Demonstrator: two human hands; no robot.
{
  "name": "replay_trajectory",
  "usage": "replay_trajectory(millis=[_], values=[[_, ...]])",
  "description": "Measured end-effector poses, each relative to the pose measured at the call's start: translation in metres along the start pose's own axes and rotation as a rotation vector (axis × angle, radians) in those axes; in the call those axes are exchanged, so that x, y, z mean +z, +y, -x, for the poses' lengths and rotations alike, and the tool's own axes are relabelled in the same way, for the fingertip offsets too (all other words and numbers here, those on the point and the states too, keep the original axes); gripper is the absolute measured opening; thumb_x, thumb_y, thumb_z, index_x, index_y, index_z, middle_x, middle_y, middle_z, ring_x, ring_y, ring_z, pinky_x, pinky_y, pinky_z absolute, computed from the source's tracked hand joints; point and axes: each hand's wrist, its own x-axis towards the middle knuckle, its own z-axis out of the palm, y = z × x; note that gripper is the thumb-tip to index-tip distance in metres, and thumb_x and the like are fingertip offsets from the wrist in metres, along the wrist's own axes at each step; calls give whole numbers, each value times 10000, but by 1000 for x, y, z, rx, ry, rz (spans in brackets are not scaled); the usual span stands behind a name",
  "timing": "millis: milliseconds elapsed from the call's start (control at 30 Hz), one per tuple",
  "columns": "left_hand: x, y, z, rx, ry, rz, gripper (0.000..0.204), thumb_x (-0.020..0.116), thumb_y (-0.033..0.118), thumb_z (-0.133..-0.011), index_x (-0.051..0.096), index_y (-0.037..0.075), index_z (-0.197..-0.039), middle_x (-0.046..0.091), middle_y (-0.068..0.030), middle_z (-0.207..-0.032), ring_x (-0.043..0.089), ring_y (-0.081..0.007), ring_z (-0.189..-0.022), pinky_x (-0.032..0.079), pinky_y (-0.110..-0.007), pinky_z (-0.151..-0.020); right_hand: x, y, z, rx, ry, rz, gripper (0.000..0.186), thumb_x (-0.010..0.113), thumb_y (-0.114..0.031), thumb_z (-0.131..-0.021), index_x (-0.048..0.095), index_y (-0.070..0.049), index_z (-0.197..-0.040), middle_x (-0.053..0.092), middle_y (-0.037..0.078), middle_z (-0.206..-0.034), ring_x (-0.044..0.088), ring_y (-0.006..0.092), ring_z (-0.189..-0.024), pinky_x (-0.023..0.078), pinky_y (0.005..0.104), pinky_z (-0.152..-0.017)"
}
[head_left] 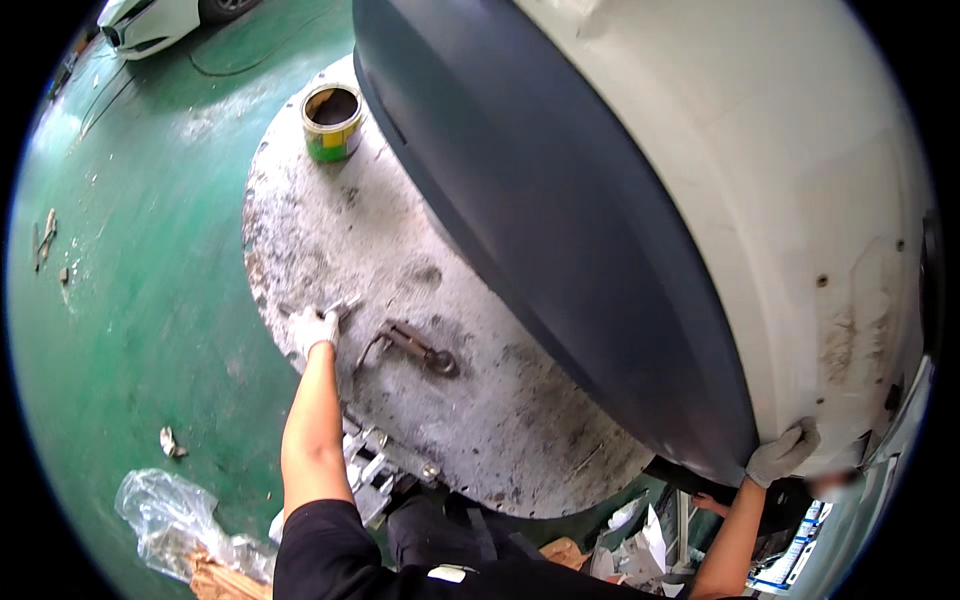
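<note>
A large car bumper [740, 130], off-white with a dark grey lower trim [560, 210], lies across the right part of a round, stained grey tabletop [350, 230]. My right hand [785, 453], in a pale glove, grips the bumper's near end. At the tabletop's left edge my gloved left hand [315, 328] is closed around something thin and grey, too small to name. Just right of that hand lies a brown, rusty-looking metal tool [410, 345] with a bent rod and a rounded end.
An open green and yellow tin [333, 140] stands at the table's far edge. Grey metal parts [375, 465] sit below the near-left rim. Clear plastic sheeting [180, 515] lies on the green floor. A white car [150, 25] is far left. Another person's hand [710, 503] shows at lower right.
</note>
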Motion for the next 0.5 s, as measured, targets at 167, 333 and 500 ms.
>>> replay_trajectory(millis=[167, 333, 500], values=[[-6, 3, 7, 15, 7, 96, 329, 792, 351, -837, 811, 138, -1087, 634, -239, -1344, 655, -433, -1238, 553, -526, -1064, -1, -4, 2, -29, -6, 51, 348, 516, -200, -1145, 616, 107, -1274, 617, 245, -1249, 599, 404, -1185, 471, 502, -1105], [-10, 11, 13, -25, 23, 155, 251, 826, 306, -864, 812, 149, -1059, 632, -195, -1356, 619, -402, -1284, 530, -497, -1101, -2, -11, -3, -24, -38, 105, 327, 522, -173, -1117, 619, 110, -1250, 616, 258, -1232, 592, 425, -1154, 465, 511, -1089], [-2, 12, 16, -59, 53, 243, 228, 842, 258, -861, 806, 148, -1057, 604, -199, -1409, 523, -416, -1404, 471, -487, -1185, 4, -24, -5, 30, -22, 99, 353, 514, -197, -1110, 615, 107, -1257, 618, 258, -1230, 594, 422, -1171, 464, 502, -1100]])
